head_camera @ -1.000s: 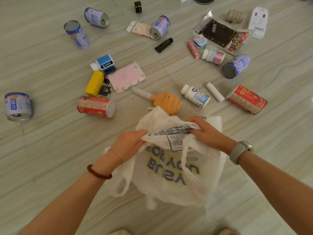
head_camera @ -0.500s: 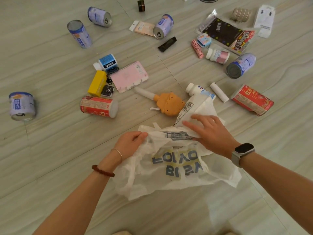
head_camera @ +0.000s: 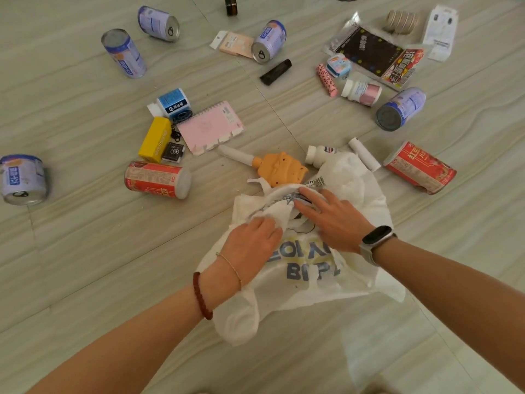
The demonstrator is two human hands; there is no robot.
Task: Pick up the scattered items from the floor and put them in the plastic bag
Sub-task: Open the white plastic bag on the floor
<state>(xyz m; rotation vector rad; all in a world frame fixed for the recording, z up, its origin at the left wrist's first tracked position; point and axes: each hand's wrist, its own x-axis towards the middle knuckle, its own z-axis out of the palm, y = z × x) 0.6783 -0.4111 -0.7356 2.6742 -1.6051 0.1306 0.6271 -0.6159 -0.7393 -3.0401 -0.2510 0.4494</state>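
Note:
A white plastic bag (head_camera: 309, 274) with blue lettering lies crumpled on the floor in front of me. My left hand (head_camera: 252, 245) pinches the bag's upper edge. My right hand (head_camera: 332, 220) rests flat on the bag near its mouth, fingers spread. Just beyond the bag lie an orange toy with a white handle (head_camera: 279, 167) and a white bottle (head_camera: 319, 155), partly covered by the bag. Red cans lie at the left (head_camera: 156, 179) and the right (head_camera: 420, 167). A pink notebook (head_camera: 210, 127) and a yellow box (head_camera: 155, 139) lie further left.
Several blue-and-white cans are scattered about, one at the far left (head_camera: 22, 179), others at the back (head_camera: 123, 52). A black snack packet (head_camera: 375, 56), small bottles, a black tube (head_camera: 275, 71) and a white tube (head_camera: 364, 154) lie at the back right on the pale tiled floor.
The bag has been spread lower and flatter on the floor. My right hand went from holding up a flap to lying on the bag near its mouth; my left hand shifted right along the edge.

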